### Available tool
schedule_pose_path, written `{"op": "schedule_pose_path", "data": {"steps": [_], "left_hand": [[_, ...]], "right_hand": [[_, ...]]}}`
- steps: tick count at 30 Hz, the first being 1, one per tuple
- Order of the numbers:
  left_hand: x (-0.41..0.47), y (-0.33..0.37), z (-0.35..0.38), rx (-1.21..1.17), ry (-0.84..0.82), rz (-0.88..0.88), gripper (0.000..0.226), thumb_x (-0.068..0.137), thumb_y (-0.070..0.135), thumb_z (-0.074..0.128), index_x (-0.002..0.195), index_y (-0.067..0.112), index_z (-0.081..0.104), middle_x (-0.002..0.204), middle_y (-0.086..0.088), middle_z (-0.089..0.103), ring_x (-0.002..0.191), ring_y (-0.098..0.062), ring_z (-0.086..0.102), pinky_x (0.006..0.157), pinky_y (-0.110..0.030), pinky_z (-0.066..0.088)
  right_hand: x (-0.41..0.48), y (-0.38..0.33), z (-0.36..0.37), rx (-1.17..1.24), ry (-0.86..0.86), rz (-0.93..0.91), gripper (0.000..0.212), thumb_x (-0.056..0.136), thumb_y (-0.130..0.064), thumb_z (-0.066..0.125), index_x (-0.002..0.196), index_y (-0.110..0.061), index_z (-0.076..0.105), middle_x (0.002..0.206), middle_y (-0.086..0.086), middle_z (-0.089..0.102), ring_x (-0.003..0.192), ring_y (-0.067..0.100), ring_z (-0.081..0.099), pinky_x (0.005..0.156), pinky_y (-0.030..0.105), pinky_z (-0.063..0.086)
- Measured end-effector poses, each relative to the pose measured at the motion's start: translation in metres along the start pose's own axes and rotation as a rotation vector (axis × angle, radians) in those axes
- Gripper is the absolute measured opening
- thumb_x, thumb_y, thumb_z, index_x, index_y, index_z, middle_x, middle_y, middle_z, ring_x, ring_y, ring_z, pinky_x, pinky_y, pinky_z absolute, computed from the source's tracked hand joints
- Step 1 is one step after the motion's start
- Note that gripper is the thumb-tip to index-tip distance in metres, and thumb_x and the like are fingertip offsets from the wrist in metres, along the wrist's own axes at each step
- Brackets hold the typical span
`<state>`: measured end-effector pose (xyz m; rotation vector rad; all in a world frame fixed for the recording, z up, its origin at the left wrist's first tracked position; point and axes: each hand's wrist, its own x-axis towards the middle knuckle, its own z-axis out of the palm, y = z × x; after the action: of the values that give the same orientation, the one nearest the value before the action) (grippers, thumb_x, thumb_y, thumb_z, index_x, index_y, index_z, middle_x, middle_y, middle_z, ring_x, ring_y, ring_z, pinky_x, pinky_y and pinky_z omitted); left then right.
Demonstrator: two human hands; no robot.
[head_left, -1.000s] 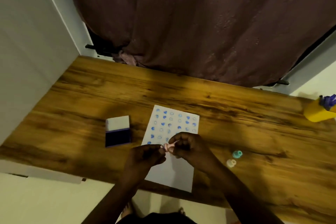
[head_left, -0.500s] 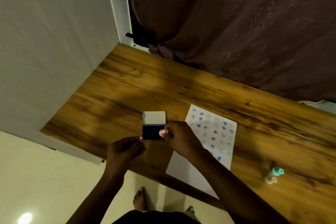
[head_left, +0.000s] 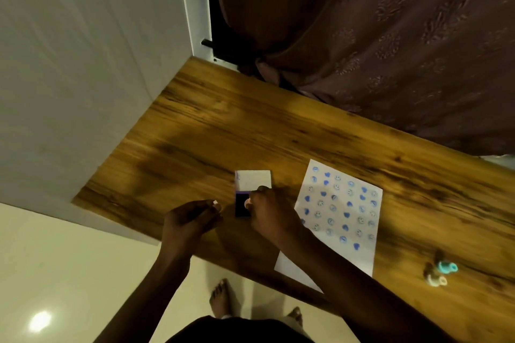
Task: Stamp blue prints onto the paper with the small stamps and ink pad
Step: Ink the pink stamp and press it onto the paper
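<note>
The open ink pad [head_left: 241, 210] lies on the wooden table [head_left: 211, 131], its white lid [head_left: 253, 179] folded back. My right hand [head_left: 271, 216] pinches a small pink stamp [head_left: 247, 204] and holds it down on the dark blue pad. My left hand [head_left: 189, 221] hovers just left of the pad at the table's front edge, fingers closed on a small white cap [head_left: 215, 203]. The white paper [head_left: 341, 203] lies to the right of the pad, covered with several rows of blue hearts and smiley prints; my right forearm crosses its lower left corner.
Two more small stamps, a teal one [head_left: 447, 267] and a cream one [head_left: 436, 281], lie on the table at the right. A white wall panel [head_left: 83, 78] borders the table on the left, a brown curtain [head_left: 376, 36] hangs behind it. My bare feet [head_left: 221, 298] show on the floor below.
My right hand has carried the pink stamp from above the paper leftward onto the ink pad. My left hand stayed near the front edge with the cap. The view swung left.
</note>
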<state>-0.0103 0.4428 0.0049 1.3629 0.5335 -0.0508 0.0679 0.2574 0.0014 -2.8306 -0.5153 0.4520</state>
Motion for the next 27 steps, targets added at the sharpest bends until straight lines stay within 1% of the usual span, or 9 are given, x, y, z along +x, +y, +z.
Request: {"op": "schedule_pose_path", "data": {"steps": [4, 7, 9, 13, 15, 18, 20, 24, 27], "left_hand": [[0.004, -0.002, -0.002, 0.017, -0.001, -0.011, 0.01, 0.09, 0.017, 0.079, 0.095, 0.01, 0.084, 0.09, -0.016, 0.082, 0.093, -0.034, 0.079, 0.087, -0.045, 0.062], [0.007, -0.004, -0.002, 0.026, 0.0, -0.012, 0.01, 0.09, 0.019, 0.079, 0.094, 0.011, 0.084, 0.089, -0.013, 0.083, 0.091, -0.03, 0.08, 0.081, -0.037, 0.064], [0.007, -0.003, 0.0, 0.032, -0.004, -0.011, 0.01, 0.09, 0.019, 0.079, 0.095, 0.011, 0.084, 0.089, -0.013, 0.083, 0.09, -0.028, 0.08, 0.075, -0.028, 0.064], [0.004, 0.003, 0.006, 0.033, -0.061, 0.008, 0.012, 0.091, 0.016, 0.077, 0.099, 0.008, 0.083, 0.095, -0.015, 0.083, 0.094, -0.03, 0.08, 0.081, -0.035, 0.065], [0.002, 0.007, 0.009, 0.026, -0.076, 0.017, 0.016, 0.092, 0.013, 0.076, 0.105, 0.004, 0.081, 0.098, -0.015, 0.083, 0.095, -0.03, 0.08, 0.077, -0.029, 0.065], [-0.002, 0.011, 0.019, 0.045, -0.106, 0.035, 0.019, 0.092, 0.013, 0.076, 0.109, 0.004, 0.079, 0.1, -0.014, 0.083, 0.095, -0.029, 0.08, 0.077, -0.031, 0.064], [-0.005, 0.012, 0.026, 0.061, -0.145, 0.039, 0.02, 0.093, 0.011, 0.074, 0.111, 0.004, 0.079, 0.102, -0.014, 0.083, 0.096, -0.027, 0.08, 0.078, -0.032, 0.064], [-0.008, 0.007, 0.043, 0.097, -0.175, 0.032, 0.017, 0.091, 0.008, 0.076, 0.107, 0.005, 0.08, 0.096, -0.011, 0.083, 0.091, -0.025, 0.08, 0.068, -0.02, 0.062], [-0.011, 0.001, 0.063, 0.095, -0.177, -0.015, 0.021, 0.088, 0.006, 0.077, 0.109, 0.003, 0.077, 0.095, -0.012, 0.083, 0.088, -0.028, 0.08, 0.063, -0.019, 0.062]], "right_hand": [[-0.002, -0.008, 0.01, -0.127, -0.011, 0.001, 0.031, 0.099, -0.021, 0.061, 0.129, -0.011, 0.061, 0.129, 0.012, 0.065, 0.12, 0.031, 0.064, 0.102, 0.042, 0.053], [0.0, -0.014, 0.009, -0.186, -0.018, 0.017, 0.026, 0.099, -0.021, 0.062, 0.123, -0.011, 0.063, 0.123, 0.013, 0.067, 0.115, 0.032, 0.066, 0.101, 0.044, 0.054], [0.0, -0.016, 0.006, -0.19, -0.019, 0.016, 0.025, 0.099, -0.021, 0.063, 0.122, -0.01, 0.064, 0.121, 0.014, 0.068, 0.112, 0.032, 0.068, 0.099, 0.044, 0.055], [0.001, -0.017, 0.0, -0.13, -0.027, 0.024, 0.027, 0.097, -0.019, 0.067, 0.123, -0.01, 0.067, 0.122, 0.014, 0.069, 0.112, 0.031, 0.068, 0.098, 0.042, 0.056], [0.002, -0.016, -0.005, -0.069, -0.008, 0.034, 0.028, 0.094, -0.017, 0.07, 0.121, -0.009, 0.067, 0.12, 0.015, 0.07, 0.109, 0.031, 0.069, 0.093, 0.041, 0.059], [0.003, -0.008, -0.011, 0.065, 0.008, 0.062, 0.035, 0.092, -0.019, 0.073, 0.124, -0.008, 0.065, 0.125, 0.017, 0.068, 0.113, 0.033, 0.067, 0.093, 0.041, 0.059], [0.003, 0.0, -0.016, 0.186, 0.023, 0.099, 0.034, 0.091, -0.022, 0.074, 0.121, -0.008, 0.068, 0.123, 0.016, 0.069, 0.113, 0.031, 0.068, 0.092, 0.038, 0.059], [-0.007, 0.02, -0.032, 0.632, 0.119, 0.226, 0.024, 0.089, -0.033, 0.076, 0.095, -0.01, 0.08, 0.097, 0.008, 0.078, 0.09, 0.017, 0.073, 0.071, 0.025, 0.055], [-0.037, 0.046, -0.041, 1.042, 0.144, 0.386, 0.029, 0.081, -0.042, 0.082, 0.086, -0.013, 0.079, 0.077, 0.003, 0.078, 0.071, 0.011, 0.073, 0.069, 0.027, 0.059]]}}
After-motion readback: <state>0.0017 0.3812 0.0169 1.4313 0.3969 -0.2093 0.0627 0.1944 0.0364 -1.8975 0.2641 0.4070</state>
